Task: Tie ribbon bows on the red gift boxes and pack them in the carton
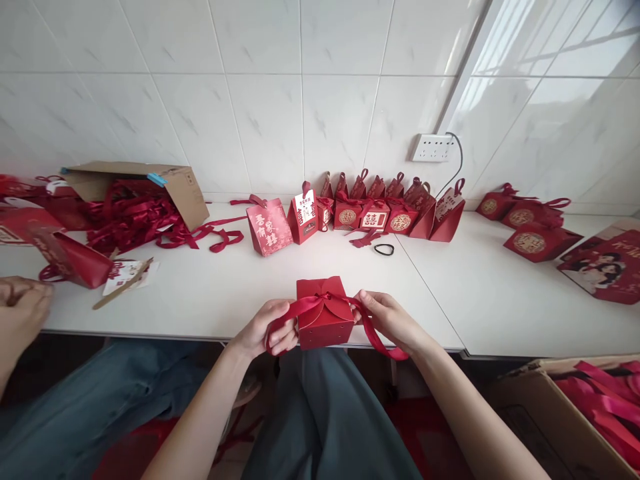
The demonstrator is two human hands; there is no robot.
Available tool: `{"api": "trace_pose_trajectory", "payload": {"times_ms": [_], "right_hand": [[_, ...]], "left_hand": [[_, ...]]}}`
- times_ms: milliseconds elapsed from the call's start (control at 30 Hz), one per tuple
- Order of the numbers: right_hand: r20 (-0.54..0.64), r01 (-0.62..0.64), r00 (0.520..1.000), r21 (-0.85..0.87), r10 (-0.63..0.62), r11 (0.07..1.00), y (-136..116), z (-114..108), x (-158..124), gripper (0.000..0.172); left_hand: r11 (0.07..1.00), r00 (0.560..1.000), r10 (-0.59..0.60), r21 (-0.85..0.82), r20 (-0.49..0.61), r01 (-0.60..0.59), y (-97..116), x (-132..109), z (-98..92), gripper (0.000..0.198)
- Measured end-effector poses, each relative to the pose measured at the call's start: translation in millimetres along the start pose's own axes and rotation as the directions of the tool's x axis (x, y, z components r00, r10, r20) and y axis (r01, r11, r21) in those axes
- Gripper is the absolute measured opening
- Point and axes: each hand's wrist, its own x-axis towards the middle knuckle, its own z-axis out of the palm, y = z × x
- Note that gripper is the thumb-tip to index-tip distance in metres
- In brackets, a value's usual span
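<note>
Box (323, 313) sitting closed at the near surface (225, 293) edge | left hand (273, 330) fingers pinching ribbon (310, 305) looped over it | right hand (387, 320) fingers gripping ribbon's tail | carton (530, 393) at right holding loose ribbons (605, 393)

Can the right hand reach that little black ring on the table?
Probably yes: the black ring lies on bare table just beyond the right hand, nothing between them. But that hand is pinching the red ribbon, so it would need to let go first.
</note>
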Motion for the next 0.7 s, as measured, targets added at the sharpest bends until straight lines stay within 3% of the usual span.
{"api": "trace_pose_trajectory", "payload": {"times_ms": [100, 200, 267, 367, 433, 567, 700], "right_hand": [[-0.008, -0.013, 1.000, -0.132, 0.012, 0.991, -7.5, -1.9, -0.1, 0.051], [-0.002, 0.003, 1.000, -0.163, -0.003, 0.987, -15.3, -4.7, -2.1, 0.042], [0.011, 0.041, 0.999, -0.180, -0.040, 0.983, -17.1, -8.0, -4.0, 0.045], [0.033, 0.061, 0.998, -0.275, -0.054, 0.960, -15.8, -13.9, -6.0, 0.043], [0.029, 0.021, 0.999, -0.308, -0.012, 0.951, -15.7, -16.4, -7.1, 0.036], [-0.013, -0.091, 0.996, -0.267, 0.091, 0.960, -23.8, -15.1, -10.3, 0.041], [-0.036, -0.053, 0.998, -0.379, 0.043, 0.924, -32.3, -13.2, -8.7, 0.043]], "left_hand": [[0.989, 0.997, -0.057, 0.140, 0.043, 0.050, 9.6, 0.2, -6.4, 0.043], [0.957, 0.994, -0.097, 0.280, 0.050, 0.079, 22.4, 0.1, -12.7, 0.038], [0.935, 0.993, -0.110, 0.344, 0.043, 0.089, 29.0, -0.8, -15.0, 0.035], [0.931, 0.995, -0.095, 0.354, 0.010, 0.086, 33.7, -2.0, -16.3, 0.033], [0.941, 0.996, -0.086, 0.330, 0.001, 0.080, 34.2, -1.6, -16.0, 0.034], [0.940, 0.996, -0.086, 0.331, 0.003, 0.080, 33.6, 0.9, -12.9, 0.034], [0.931, 0.996, -0.088, 0.354, -0.013, 0.087, 32.7, 2.9, -9.8, 0.028]]}}
